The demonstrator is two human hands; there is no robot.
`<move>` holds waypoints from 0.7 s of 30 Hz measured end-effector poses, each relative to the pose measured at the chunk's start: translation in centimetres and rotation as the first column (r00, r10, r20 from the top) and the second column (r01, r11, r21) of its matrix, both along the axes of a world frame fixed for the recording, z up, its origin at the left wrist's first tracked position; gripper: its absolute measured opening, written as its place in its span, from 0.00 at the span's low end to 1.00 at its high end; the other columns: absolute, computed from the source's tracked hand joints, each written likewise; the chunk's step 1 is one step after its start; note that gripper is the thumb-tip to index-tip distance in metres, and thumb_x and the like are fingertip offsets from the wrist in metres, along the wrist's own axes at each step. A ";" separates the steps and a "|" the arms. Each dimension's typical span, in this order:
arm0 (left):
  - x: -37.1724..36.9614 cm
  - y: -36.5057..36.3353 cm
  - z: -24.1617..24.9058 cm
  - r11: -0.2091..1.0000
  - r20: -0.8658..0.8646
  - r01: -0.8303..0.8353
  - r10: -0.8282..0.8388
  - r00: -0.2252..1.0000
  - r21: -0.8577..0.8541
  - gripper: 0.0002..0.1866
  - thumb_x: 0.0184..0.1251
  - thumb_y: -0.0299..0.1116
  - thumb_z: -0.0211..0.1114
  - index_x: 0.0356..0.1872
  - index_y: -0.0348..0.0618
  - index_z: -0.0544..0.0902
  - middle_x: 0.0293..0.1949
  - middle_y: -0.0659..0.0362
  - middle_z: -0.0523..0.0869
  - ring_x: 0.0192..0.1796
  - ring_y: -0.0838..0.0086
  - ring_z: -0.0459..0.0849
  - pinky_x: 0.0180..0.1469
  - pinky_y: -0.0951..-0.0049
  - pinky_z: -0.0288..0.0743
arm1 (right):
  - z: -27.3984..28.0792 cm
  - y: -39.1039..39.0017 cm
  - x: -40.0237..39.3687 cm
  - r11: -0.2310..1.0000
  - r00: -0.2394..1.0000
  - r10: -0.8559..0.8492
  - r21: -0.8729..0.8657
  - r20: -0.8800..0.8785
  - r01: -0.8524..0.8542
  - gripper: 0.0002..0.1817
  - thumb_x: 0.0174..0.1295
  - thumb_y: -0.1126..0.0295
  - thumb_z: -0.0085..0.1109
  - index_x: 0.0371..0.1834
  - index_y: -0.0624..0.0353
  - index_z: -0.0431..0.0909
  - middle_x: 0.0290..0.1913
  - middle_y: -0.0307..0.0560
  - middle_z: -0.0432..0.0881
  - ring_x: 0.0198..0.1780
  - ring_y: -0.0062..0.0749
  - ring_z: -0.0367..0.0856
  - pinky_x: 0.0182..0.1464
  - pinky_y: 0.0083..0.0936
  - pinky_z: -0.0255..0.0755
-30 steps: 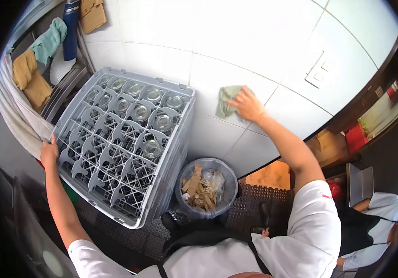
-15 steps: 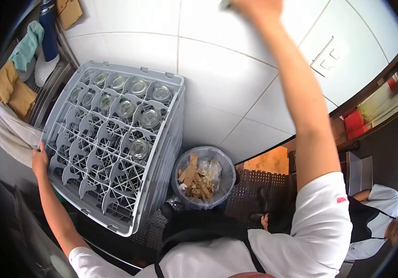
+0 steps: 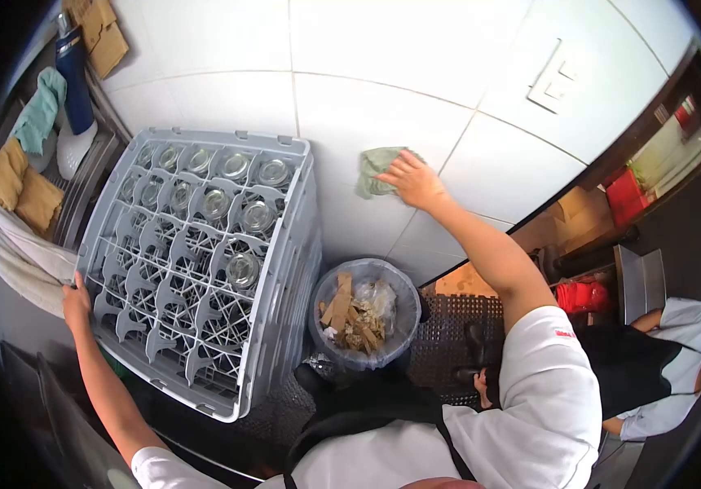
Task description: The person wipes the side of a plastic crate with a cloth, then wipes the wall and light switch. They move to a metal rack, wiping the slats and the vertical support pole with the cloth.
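A grey glass rack (image 3: 167,322), on top of a stack, fills the left middle of the head view. Several clear glasses (image 3: 242,270) stand upside down in its upper and right-hand compartments. My left hand (image 3: 77,302) is closed on the rack's left rim, thumb up and the other fingers partly hidden. Against the white tiled wall (image 3: 383,98), my right hand (image 3: 418,181) holds a greyish-green cloth (image 3: 376,173) flat, its fingers stretched over the cloth. The cloth's left part sticks out beyond the fingertips.
Below the wall stands a lined bin (image 3: 407,326) holding cardboard scraps. A light switch (image 3: 553,84) is on the wall. At upper left are a blue bottle (image 3: 75,81) and folded cloths (image 3: 39,106). Another person in a black apron (image 3: 623,363) is at lower right.
My right hand has swept the cloth down the wall from the top edge to beside the rack. My left hand stays on the rim. The view has shifted slightly.
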State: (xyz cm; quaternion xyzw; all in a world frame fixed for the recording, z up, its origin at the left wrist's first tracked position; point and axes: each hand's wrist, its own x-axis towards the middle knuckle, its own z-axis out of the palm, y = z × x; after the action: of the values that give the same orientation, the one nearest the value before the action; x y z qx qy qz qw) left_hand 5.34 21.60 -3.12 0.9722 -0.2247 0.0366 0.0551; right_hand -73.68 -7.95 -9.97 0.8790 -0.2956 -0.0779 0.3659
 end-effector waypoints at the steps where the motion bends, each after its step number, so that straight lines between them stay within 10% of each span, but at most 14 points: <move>1: 0.1 0.0 -0.2 1.000 0.001 0.008 -0.008 1.000 -0.009 0.50 0.69 0.75 0.35 0.73 0.39 0.65 0.65 0.33 0.75 0.69 0.41 0.73 0.70 0.46 0.65 | 1.8 0.4 -1.6 1.000 0.999 -0.009 -0.018 0.043 0.010 0.33 0.63 0.52 0.58 0.75 0.31 0.65 0.59 0.37 0.77 0.68 0.33 0.69 0.80 0.46 0.45; 7: -0.2 -0.3 0.0 1.000 0.016 0.016 -0.016 1.000 -0.003 0.51 0.68 0.76 0.35 0.73 0.38 0.66 0.65 0.32 0.75 0.69 0.41 0.72 0.70 0.49 0.65 | 21.8 2.4 -4.0 0.919 0.921 0.001 -0.363 0.390 0.152 0.36 0.54 0.48 0.66 0.70 0.23 0.69 0.52 0.44 0.76 0.56 0.38 0.72 0.72 0.58 0.52; 9: 1.0 -0.4 -0.4 0.999 0.024 0.035 -0.034 0.999 -0.039 0.52 0.67 0.77 0.36 0.73 0.38 0.66 0.64 0.32 0.75 0.69 0.41 0.73 0.70 0.49 0.65 | 27.6 1.4 -4.0 0.836 0.815 0.270 -0.545 0.513 0.066 0.35 0.58 0.47 0.63 0.72 0.31 0.68 0.65 0.49 0.72 0.66 0.44 0.66 0.72 0.59 0.53; 10: 1.4 -0.4 -0.3 0.996 0.020 0.041 -0.040 0.999 -0.084 0.52 0.66 0.78 0.36 0.73 0.39 0.67 0.64 0.32 0.75 0.68 0.41 0.73 0.70 0.49 0.64 | 30.0 2.2 -2.8 0.852 0.803 0.210 -0.507 0.557 0.128 0.38 0.63 0.47 0.55 0.74 0.54 0.66 0.79 0.67 0.51 0.79 0.63 0.50 0.77 0.64 0.41; 16: 2.4 0.8 -0.1 0.936 -0.082 -0.134 0.113 0.990 -0.324 0.56 0.64 0.80 0.38 0.73 0.33 0.66 0.72 0.35 0.67 0.74 0.41 0.64 0.73 0.45 0.57 | 20.6 2.0 0.4 0.920 0.816 0.012 -0.326 0.578 0.217 0.35 0.62 0.48 0.60 0.74 0.38 0.67 0.82 0.48 0.53 0.81 0.42 0.50 0.78 0.54 0.44; 19: -1.9 2.8 -0.2 0.547 -0.364 -0.200 -0.210 0.907 -0.813 0.54 0.67 0.78 0.39 0.71 0.33 0.68 0.71 0.43 0.71 0.71 0.49 0.70 0.73 0.53 0.60 | 9.0 3.7 -3.1 0.977 0.958 0.034 -0.209 0.286 0.028 0.36 0.64 0.52 0.58 0.77 0.36 0.62 0.78 0.44 0.62 0.79 0.38 0.55 0.80 0.50 0.42; 21: -2.2 4.6 -0.9 0.431 -0.508 -0.341 -0.371 0.777 -0.836 0.51 0.70 0.75 0.41 0.72 0.31 0.66 0.71 0.46 0.70 0.70 0.52 0.70 0.72 0.55 0.62 | 0.8 3.1 -7.7 0.996 0.983 -0.081 0.043 0.167 0.075 0.32 0.64 0.53 0.58 0.74 0.37 0.67 0.68 0.41 0.73 0.71 0.35 0.66 0.79 0.50 0.45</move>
State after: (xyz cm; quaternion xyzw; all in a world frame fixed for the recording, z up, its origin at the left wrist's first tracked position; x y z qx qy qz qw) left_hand 3.17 26.20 -4.02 0.7362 -0.1464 -0.1767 0.6367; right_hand -81.38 -4.80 -9.19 0.8766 -0.3585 -0.0227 0.3203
